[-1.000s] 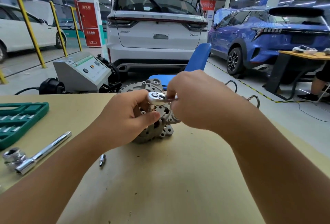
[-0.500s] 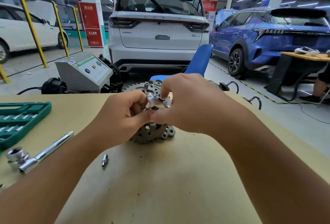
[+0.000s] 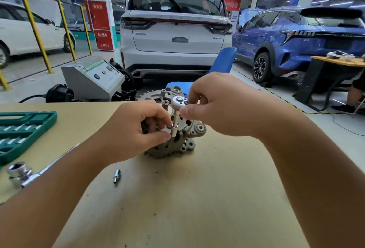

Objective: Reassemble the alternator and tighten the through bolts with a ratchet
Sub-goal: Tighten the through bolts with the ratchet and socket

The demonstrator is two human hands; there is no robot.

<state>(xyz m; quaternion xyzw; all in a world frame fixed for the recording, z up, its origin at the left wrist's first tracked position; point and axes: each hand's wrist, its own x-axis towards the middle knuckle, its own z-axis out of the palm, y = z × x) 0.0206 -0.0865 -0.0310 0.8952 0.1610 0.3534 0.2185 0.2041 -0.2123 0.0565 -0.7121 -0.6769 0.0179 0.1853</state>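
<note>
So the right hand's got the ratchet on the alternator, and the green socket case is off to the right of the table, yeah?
Not quite. In the head view the green socket case sits at the table's left. The right hand does hold the ratchet on the alternator.

Single head-worn wide-angle view, facing forward and down at 12 o'clock, close over the desk (image 3: 197, 198); parked cars behind.

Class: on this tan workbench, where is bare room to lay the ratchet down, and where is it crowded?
Free: the wide tan workbench between the forearms, below the grey alternator, right of the small loose silver bit. Crowded: the left edge, with the green socket tray and chrome breaker bar with socket.
</note>
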